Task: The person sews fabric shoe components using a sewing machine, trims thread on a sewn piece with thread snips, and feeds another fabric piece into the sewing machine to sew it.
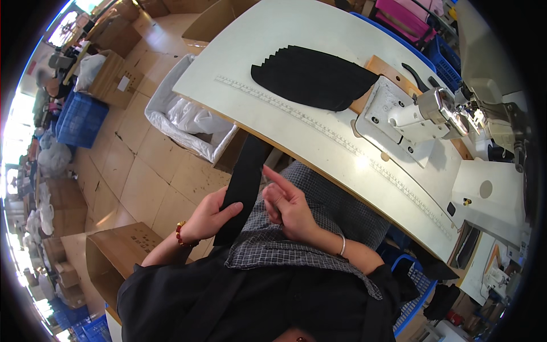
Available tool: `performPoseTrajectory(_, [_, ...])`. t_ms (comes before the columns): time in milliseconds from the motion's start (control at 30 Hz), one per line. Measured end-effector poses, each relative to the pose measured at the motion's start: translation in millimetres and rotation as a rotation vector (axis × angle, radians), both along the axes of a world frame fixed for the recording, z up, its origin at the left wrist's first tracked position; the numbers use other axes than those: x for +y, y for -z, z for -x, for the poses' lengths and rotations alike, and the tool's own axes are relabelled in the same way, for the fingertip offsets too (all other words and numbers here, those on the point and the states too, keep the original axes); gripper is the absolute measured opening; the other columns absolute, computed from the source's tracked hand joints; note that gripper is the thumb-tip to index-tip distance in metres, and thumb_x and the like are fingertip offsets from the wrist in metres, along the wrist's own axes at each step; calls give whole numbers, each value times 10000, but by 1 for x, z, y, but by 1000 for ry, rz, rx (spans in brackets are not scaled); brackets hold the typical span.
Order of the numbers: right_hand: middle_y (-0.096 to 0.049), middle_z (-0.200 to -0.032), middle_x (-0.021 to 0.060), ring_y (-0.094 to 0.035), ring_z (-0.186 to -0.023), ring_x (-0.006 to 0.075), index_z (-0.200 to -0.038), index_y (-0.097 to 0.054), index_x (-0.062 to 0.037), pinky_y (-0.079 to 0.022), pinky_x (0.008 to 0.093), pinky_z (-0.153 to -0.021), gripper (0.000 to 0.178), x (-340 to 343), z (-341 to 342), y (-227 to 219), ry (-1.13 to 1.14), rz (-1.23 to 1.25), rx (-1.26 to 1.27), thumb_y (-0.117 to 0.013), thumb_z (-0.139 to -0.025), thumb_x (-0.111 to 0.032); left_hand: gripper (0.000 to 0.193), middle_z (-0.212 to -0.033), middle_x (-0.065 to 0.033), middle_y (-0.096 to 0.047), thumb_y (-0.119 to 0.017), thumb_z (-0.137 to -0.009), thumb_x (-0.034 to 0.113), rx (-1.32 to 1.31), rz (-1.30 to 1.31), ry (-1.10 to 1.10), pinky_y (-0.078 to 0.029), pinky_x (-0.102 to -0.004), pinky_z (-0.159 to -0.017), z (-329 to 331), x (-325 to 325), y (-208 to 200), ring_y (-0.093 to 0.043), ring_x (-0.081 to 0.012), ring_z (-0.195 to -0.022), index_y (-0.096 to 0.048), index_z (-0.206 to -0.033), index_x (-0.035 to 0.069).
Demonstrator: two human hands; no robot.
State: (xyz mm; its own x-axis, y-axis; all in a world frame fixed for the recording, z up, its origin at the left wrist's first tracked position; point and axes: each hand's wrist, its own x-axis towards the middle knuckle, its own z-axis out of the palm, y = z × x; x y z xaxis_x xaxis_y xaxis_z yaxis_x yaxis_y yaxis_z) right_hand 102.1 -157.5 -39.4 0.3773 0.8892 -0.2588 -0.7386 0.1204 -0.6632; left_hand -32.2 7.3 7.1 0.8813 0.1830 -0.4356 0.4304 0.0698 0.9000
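My left hand is closed on a long black fabric piece, its thumb lying across the front. The piece hangs at a slant over my lap, just off the table's near edge. Beside its right edge is my right hand, index finger stretched out to the fabric's edge and the other fingers partly curled. I see nothing held in that hand. On the white table lies a stack of black fabric pieces with stepped left ends, next to the sewing machine.
A clear ruler strip runs along the tabletop. Black-handled snips lie behind the machine. Left of the table stands a box lined with white plastic; an open cardboard box is by my left elbow. A blue basket sits at my right.
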Motion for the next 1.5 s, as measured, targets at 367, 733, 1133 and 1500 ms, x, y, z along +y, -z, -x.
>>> performPoseTrajectory(367, [-461,-793,-5,-381,-552,47,-1470,-354,-169,-316,191,-456,495,0,-7,9,197,73,-11,-480,-995,-108,322,-1030,-20,-618,-542,-965,116,-53,17,32,-460,-243,-820,2,-1,2,-533,-54,-931,-489,-1249,-26])
performPoseTrajectory(733, [-464,-797,-13,-375,-555,41,-1499,-274,-170,-314,180,-456,557,0,-7,12,142,33,-8,-492,-991,-105,320,-1037,-15,-612,-540,-967,119,-35,-6,69,-458,-241,-822,4,-2,6,-531,-52,-927,-491,-1253,-17])
performPoseTrajectory(1133, [-456,-768,-21,-398,-514,44,-1485,-293,-133,-331,186,-437,552,4,5,7,-76,31,-75,-513,-980,-98,359,-1005,-46,-613,-555,-948,69,-262,-104,-163,-467,-235,-796,-21,-6,19,-553,-63,-919,-445,-1277,-24])
performPoseTrajectory(1500, [-435,-771,-39,-398,-507,11,-1483,-316,-169,-349,166,-435,575,7,11,1,58,16,-237,-513,-960,-31,246,-941,-52,-589,-512,-949,31,-361,-279,-294,-474,-220,-708,-41,-21,13,-554,-57,-846,-459,-1184,-19])
